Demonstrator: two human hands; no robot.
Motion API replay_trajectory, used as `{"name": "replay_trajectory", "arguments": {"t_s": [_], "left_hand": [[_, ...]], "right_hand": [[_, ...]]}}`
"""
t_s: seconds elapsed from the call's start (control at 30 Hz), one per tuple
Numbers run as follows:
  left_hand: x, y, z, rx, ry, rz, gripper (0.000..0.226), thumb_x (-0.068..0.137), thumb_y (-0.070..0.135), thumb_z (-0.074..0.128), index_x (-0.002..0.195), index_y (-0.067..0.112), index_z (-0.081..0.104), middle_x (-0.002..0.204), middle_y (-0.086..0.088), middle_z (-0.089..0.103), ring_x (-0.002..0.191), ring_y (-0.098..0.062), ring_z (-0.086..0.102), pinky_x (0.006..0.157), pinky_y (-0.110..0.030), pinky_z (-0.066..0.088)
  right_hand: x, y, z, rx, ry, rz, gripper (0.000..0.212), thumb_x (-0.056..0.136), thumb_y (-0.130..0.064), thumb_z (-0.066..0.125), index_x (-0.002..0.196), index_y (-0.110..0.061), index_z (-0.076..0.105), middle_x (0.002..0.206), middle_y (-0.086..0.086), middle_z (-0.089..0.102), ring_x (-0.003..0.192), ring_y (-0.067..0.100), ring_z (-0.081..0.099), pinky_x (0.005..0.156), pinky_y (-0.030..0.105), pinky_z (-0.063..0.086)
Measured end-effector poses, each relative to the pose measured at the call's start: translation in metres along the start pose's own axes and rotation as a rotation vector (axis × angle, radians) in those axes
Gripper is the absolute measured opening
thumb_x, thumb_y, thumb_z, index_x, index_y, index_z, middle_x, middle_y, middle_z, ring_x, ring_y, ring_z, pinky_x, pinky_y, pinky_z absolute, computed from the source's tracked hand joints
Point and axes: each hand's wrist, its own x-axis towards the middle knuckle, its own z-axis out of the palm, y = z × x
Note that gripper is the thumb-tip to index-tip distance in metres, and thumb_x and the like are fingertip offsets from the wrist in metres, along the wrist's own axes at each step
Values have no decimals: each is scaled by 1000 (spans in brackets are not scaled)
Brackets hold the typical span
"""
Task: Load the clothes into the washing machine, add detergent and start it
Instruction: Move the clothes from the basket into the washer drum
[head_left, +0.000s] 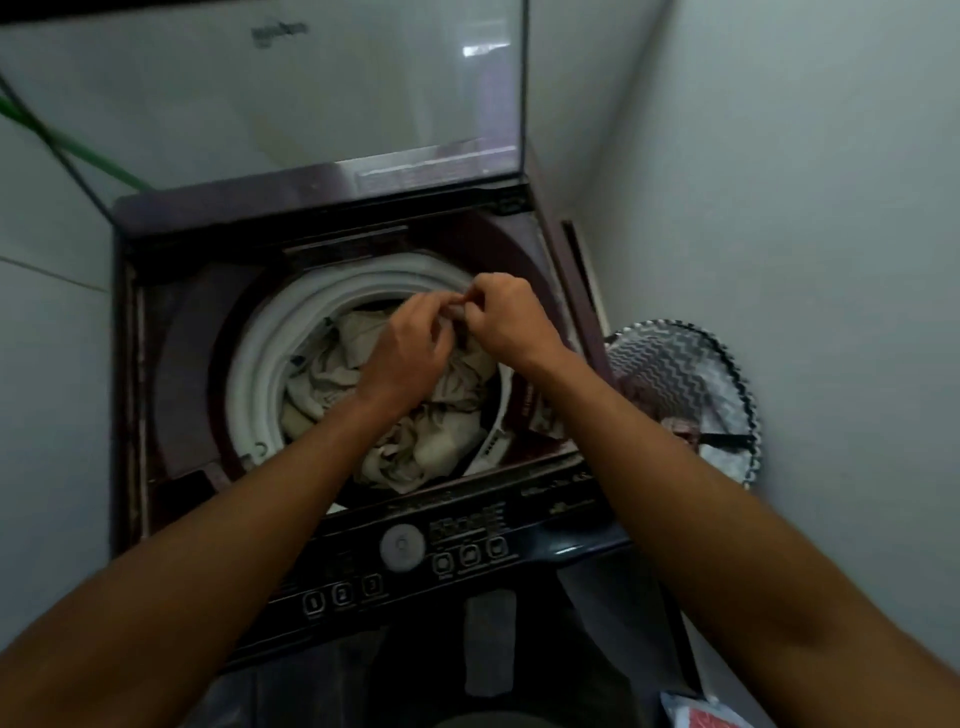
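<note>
Clothes (363, 364) in the washing machine (156, 322) drum at frame centre — laundry basket (680, 374) right — lid (260, 88) raised behind.

A round basket (691, 384) with a zigzag pattern sits at the right of the frame by the pale wall (810, 182). A green cord (78, 148) runs across the upper left. Something red and white (711, 714) peeks in at the bottom right.

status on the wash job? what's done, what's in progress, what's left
Done: lid is up and beige clothes already fill the drum. In hand: the left hand and right hand meet above the load, pinching something small between the fingertips; too small to identify, possibly a detergent sachet. Left: no detergent visibly added, lid not shut, control panel untouched. The laundry basket beside the machine seems to hold more fabric.
</note>
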Motion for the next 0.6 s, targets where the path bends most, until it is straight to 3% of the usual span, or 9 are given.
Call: {"name": "replay_trajectory", "arguments": {"t_s": [0.2,0.33,0.43,0.6], "left_hand": [[34,70,32,-6,-50,166,35,88,6,56,123,9,63,107,-5,63,96,-16,59,87,-25,47],[44,115,59,17,-128,311,36,89,3,55,123,9,65,115,-6,63,107,-19,59,97,-26,45],[48,142,89,41,-226,397,32,89,3,56,118,10,68,115,-6,62,107,-20,57,94,-24,44],[57,170,145,69,-406,413,30,88,3,55,111,13,71,109,-6,65,102,-21,60,90,-33,49]], "right_hand": [[-16,45,-70,79,154,106,20,85,-14,59,95,-6,74,96,12,73,92,26,66,81,32,50],[-36,90,-103,70,134,181,18,86,-14,58,95,-9,73,94,12,73,91,27,66,75,30,46],[-54,132,-117,50,77,296,16,87,-14,60,96,-10,73,96,13,73,92,28,65,71,29,42],[-81,201,-125,50,14,492,12,88,-12,61,94,-11,71,98,13,71,92,27,64,69,26,38]]}}
